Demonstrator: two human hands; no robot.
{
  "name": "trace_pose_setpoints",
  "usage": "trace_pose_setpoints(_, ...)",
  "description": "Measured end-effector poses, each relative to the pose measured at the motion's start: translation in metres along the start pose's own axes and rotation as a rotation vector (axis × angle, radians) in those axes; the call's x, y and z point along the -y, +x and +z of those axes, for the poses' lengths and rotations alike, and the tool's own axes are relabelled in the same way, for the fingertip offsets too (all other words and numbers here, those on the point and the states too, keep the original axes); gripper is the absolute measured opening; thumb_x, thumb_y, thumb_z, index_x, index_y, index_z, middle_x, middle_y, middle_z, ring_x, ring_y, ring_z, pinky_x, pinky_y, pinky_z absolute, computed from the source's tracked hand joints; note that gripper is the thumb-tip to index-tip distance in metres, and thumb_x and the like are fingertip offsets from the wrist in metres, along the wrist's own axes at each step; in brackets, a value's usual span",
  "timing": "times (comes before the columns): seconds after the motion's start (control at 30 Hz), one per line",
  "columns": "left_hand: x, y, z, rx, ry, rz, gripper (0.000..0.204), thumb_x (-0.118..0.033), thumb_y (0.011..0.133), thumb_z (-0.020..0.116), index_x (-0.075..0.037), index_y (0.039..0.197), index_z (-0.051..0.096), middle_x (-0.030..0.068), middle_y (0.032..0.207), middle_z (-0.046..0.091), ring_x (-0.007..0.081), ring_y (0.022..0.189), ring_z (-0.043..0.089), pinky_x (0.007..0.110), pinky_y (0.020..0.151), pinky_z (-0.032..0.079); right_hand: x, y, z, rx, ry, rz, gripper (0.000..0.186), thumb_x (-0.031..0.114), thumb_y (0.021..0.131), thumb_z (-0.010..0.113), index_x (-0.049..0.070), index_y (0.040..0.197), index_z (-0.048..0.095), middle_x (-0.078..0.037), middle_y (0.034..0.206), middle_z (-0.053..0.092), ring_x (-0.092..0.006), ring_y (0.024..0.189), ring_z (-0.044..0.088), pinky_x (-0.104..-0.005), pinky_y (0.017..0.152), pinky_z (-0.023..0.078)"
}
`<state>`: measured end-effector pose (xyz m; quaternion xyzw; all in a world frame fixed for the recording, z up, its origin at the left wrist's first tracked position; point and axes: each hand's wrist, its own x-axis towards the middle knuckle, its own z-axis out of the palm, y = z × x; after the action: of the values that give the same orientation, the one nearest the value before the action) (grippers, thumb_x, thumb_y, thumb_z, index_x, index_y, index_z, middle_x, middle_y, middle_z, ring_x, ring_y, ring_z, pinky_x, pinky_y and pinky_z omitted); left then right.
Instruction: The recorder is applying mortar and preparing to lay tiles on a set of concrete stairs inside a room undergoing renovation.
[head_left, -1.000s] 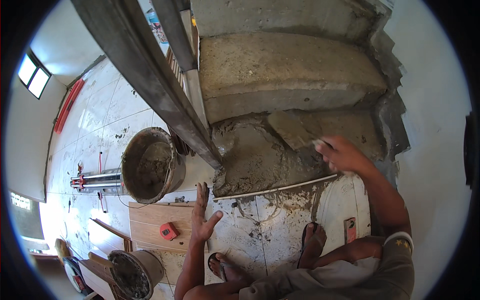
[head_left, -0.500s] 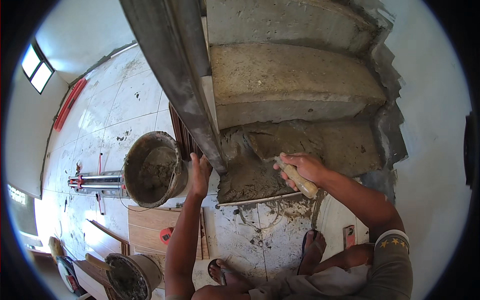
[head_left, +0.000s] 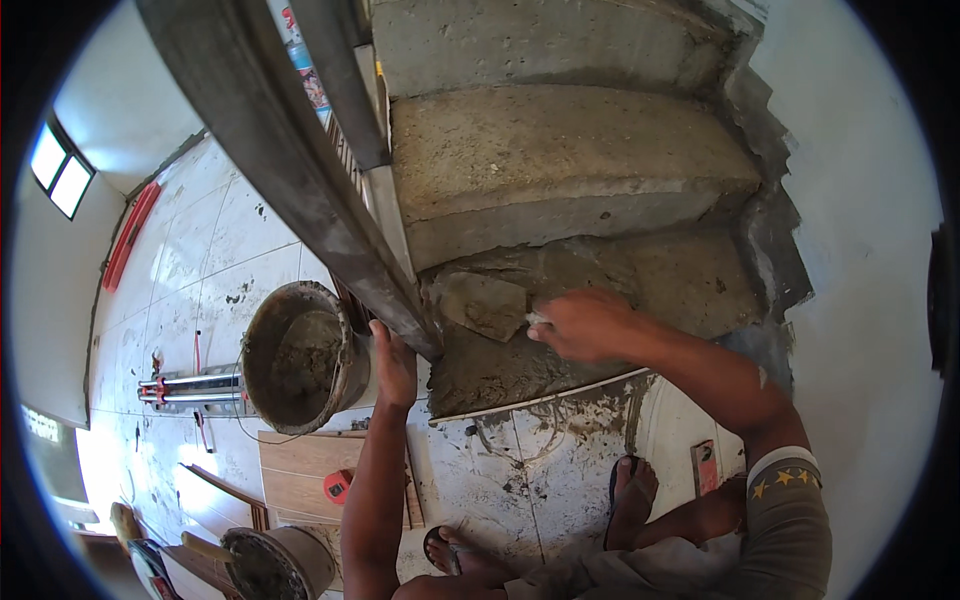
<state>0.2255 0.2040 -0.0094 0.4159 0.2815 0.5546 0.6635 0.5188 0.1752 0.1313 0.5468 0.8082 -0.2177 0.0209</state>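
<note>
My right hand is closed around a trowel, its blade lying on wet grey mortar on the lowest concrete step, near the foot of the dark metal post. My left hand is raised at the post's lower right end, fingers extended upward, seemingly resting near or against it; whether it touches is unclear. Just left of that hand stands a bucket holding mortar. A thin pale strip runs along the front edge of the mortar.
Concrete stairs rise beside a white wall. On the tiled floor lie a tile cutter, wood-look planks, a red tape measure and a second bucket. Red lengths lie along the far wall.
My right hand and trowel have swept left across the mortar toward the post. My left hand has risen from beside the planks to the post's lower end.
</note>
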Motion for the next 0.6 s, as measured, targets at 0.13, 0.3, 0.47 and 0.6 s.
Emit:
trace_pose_setpoints(0.13,-0.012,0.000,-0.001,-0.012,-0.048,0.050,0.083,-0.065,0.105,0.019,0.001,0.155,0.031,0.0191,0.155,0.045,0.0319,0.147,0.037,0.042,0.122,0.020,0.004,0.011,-0.014,-0.013,-0.026,0.009,0.034,0.031,0.094,0.061,0.000,0.088,0.071,-0.027,0.092,0.070,-0.0464,0.090,0.068,-0.0533,0.078,0.054)
trace_pose_setpoints(0.3,-0.020,-0.031,-0.011,-0.093,0.008,0.095,0.087,-0.067,0.104,0.019,0.005,0.152,0.036,0.0195,0.155,0.044,0.0322,0.144,0.041,0.043,0.120,0.023,-0.025,-0.021,-0.025,-0.016,-0.057,0.164,0.033,0.031,0.094,0.061,0.001,0.086,0.072,-0.025,0.090,0.070,-0.0461,0.088,0.068,-0.0538,0.077,0.054)
trace_pose_setpoints(0.47,-0.021,-0.075,-0.022,-0.229,0.022,0.045,0.084,-0.063,0.105,0.021,0.004,0.154,0.032,0.0238,0.152,0.046,0.0321,0.142,0.043,0.043,0.120,0.025,-0.046,-0.056,-0.019,-0.083,-0.086,0.285,0.034,0.032,0.095,0.060,0.001,0.084,0.072,-0.024,0.088,0.070,-0.0454,0.085,0.069,-0.0535,0.077,0.054)
trace_pose_setpoints(0.6,-0.018,-0.107,-0.032,-0.233,0.023,-0.032,0.084,-0.065,0.105,0.023,0.002,0.154,0.034,0.0289,0.147,0.050,0.0337,0.143,0.043,0.043,0.121,0.024,-0.058,-0.086,-0.025,0.012,0.026,0.304,0.036,0.034,0.098,0.057,0.001,0.094,0.070,-0.024,0.090,0.070,-0.0436,0.090,0.069,-0.0519,0.080,0.053)
